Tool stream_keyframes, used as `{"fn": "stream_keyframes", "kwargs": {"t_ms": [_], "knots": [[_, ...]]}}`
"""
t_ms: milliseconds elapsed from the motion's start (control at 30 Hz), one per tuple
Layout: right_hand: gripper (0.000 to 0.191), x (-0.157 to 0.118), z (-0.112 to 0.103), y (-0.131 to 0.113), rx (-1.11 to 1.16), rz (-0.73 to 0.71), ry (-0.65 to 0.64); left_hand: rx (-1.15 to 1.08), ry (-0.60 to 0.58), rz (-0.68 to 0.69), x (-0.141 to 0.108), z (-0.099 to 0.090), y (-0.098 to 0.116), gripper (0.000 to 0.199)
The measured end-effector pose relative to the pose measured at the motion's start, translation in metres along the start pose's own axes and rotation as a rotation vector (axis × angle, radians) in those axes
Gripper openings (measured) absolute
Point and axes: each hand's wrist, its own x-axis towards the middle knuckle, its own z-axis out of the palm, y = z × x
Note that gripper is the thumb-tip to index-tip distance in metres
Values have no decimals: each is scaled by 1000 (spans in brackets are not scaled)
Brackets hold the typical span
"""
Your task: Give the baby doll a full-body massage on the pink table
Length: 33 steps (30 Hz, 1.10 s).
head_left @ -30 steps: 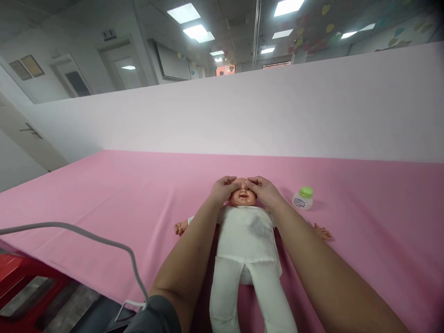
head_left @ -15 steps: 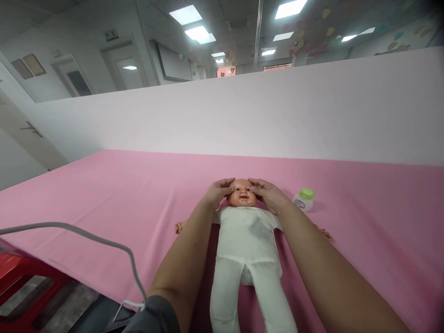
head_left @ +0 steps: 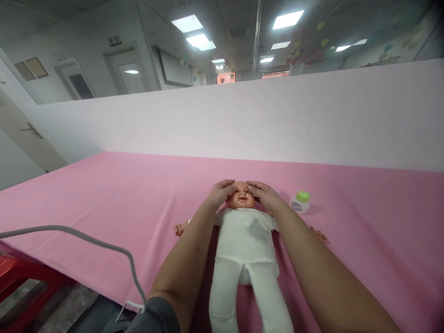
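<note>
A baby doll (head_left: 248, 236) in a white top and trousers lies on its back on the pink cloth, its head away from me. My left hand (head_left: 220, 193) cups one side of the doll's head, the thumb lying beside the eye. On the other side, my right hand (head_left: 266, 195) mirrors it, fingers around the temple and thumb at the brow. Both hands touch the head, and its smiling face shows between them. The doll's arms stretch out sideways, partly hidden behind my forearms. Just right of my right hand stands a small clear jar (head_left: 300, 202) with a green lid.
Pink cloth (head_left: 132, 199) covers the table, which meets a white wall (head_left: 236, 120) with glass or a mirror above. A grey cable (head_left: 86, 237) arcs across the lower left. Below the table edge sits a red stool (head_left: 27, 277).
My thumbs have slid slightly upward on the doll's face, toward the brow. My hands stay around its head. The whole view has shifted a little.
</note>
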Motion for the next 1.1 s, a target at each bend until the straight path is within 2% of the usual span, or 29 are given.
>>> {"fn": "stream_keyframes", "kwargs": {"t_ms": [100, 200, 367, 467, 567, 767, 1100], "knots": [[56, 0, 1, -1, -122, -69, 13, 75, 18, 22, -10, 1, 8, 57], [74, -4, 2, -5, -264, -126, 22, 164, 21, 60, -20, -1, 11, 68], [109, -25, 3, -11, -344, -113, -14, 335, 9, 117, -42, -3, 14, 92], [120, -35, 2, -9, -395, -118, -23, 335, -7, 172, -49, -2, 11, 105], [123, -36, 3, -1, -412, -145, -47, 228, -24, 154, -47, -1, 2, 117], [123, -25, 3, 11, -399, -164, -27, 213, -24, 181, -35, -3, -17, 120], [114, -28, 3, 10, -304, -169, -49, 319, 63, 165, -37, 0, -17, 121]]}}
